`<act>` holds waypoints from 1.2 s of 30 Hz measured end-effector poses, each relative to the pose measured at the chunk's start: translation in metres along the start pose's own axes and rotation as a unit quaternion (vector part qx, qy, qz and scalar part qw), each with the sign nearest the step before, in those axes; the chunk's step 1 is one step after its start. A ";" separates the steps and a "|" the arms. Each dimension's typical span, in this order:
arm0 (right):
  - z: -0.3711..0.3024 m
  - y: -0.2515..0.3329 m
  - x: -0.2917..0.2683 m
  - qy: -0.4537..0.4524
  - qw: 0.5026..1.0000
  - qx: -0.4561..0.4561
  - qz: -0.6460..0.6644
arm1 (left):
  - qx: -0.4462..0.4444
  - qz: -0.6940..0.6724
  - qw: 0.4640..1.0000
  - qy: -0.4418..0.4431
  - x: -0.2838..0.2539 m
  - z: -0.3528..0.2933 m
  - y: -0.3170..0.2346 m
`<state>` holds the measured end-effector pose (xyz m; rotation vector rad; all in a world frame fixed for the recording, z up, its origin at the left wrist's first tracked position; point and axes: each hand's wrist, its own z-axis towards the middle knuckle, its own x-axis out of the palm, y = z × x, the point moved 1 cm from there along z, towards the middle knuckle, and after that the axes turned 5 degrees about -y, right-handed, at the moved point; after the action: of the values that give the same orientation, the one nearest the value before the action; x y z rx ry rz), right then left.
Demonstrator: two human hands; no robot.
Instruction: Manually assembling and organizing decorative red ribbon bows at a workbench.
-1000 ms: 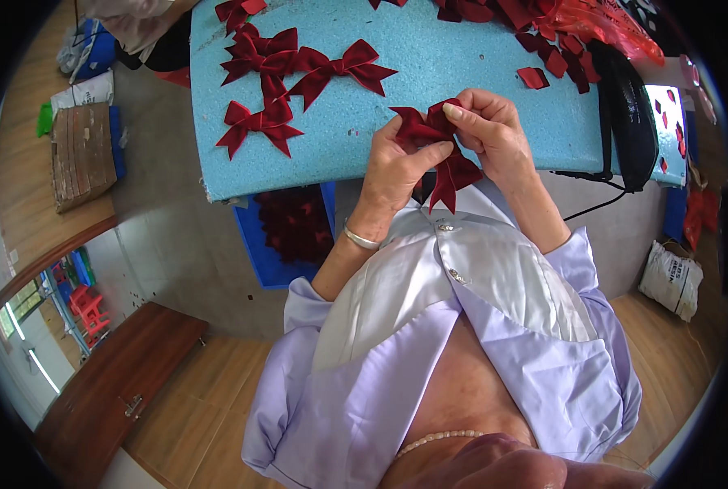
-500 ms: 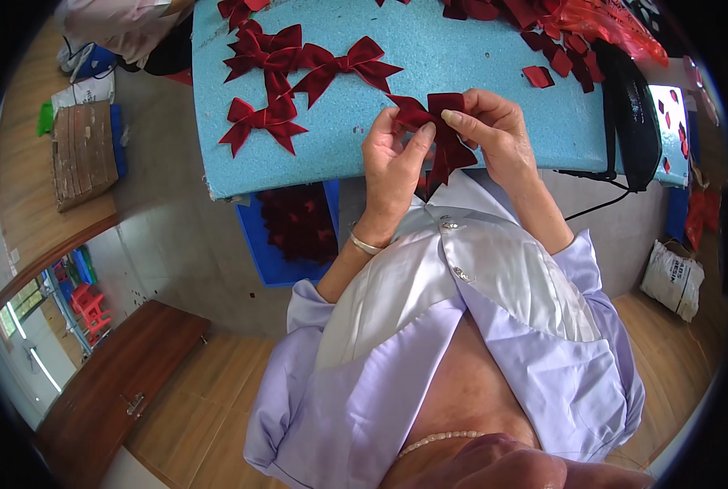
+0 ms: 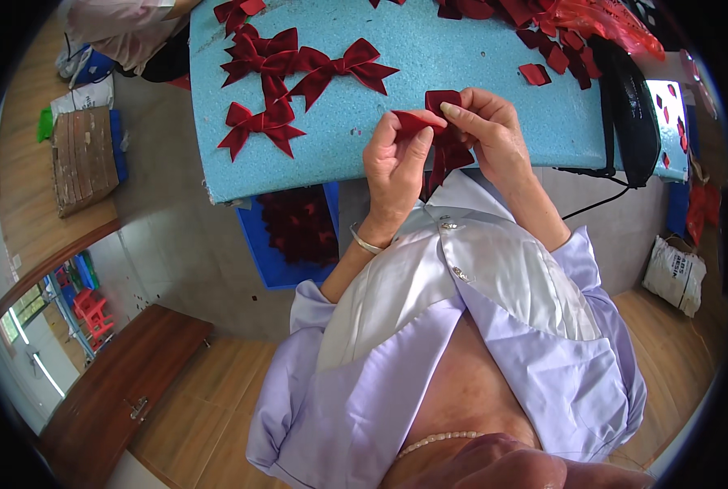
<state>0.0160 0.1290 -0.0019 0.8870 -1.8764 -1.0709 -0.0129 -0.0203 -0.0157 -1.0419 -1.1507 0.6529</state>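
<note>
Between my two hands, at the front edge of the blue table, is a dark red velvet bow. My left hand pinches its left loop between thumb and fingers. With thumb and fingers closed, my right hand grips the upper right part of the same bow near its middle. Its tails hang down in front of my shirt. To the left lie several finished-looking bows, among them a large bow and a nearer bow.
Loose red velvet pieces are scattered at the back right beside a red plastic bag. A black bag hangs at the table's right side. Under the table stands a blue bin holding dark red pieces. Another person's sleeve shows at upper left.
My left fingers have folded the bow's left loop inward and now press it closer to the middle. My right hand keeps its grip almost in place.
</note>
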 end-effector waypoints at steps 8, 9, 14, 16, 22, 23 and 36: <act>-0.005 0.000 0.000 0.036 0.997 0.036 0.053 | -0.075 0.018 0.995 -0.059 -0.006 0.007 0.004; -0.004 -0.002 -0.001 0.036 0.997 0.036 0.052 | -0.097 -0.035 0.992 -0.071 -0.004 0.007 0.004; -0.004 -0.002 -0.002 0.015 0.996 0.046 0.077 | -0.132 -0.115 0.984 -0.036 0.003 0.004 0.000; -0.004 -0.003 -0.001 0.018 0.997 0.044 0.068 | -0.125 -0.110 0.986 -0.022 0.004 0.004 -0.002; -0.007 -0.013 0.000 0.017 1.000 -0.006 0.023 | -0.137 -0.079 0.987 -0.008 0.002 0.002 0.003; -0.008 -0.014 0.000 -0.004 1.000 -0.019 0.022 | -0.139 -0.084 0.987 -0.015 0.002 0.001 0.003; 0.003 0.009 -0.014 0.183 0.977 -0.079 -0.073 | -0.128 -0.125 0.983 -0.045 -0.005 0.001 0.005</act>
<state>0.0180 0.1459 0.0009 1.0618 -1.4213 -1.0451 -0.0148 -0.0226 -0.0227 -1.0670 -1.4450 0.3629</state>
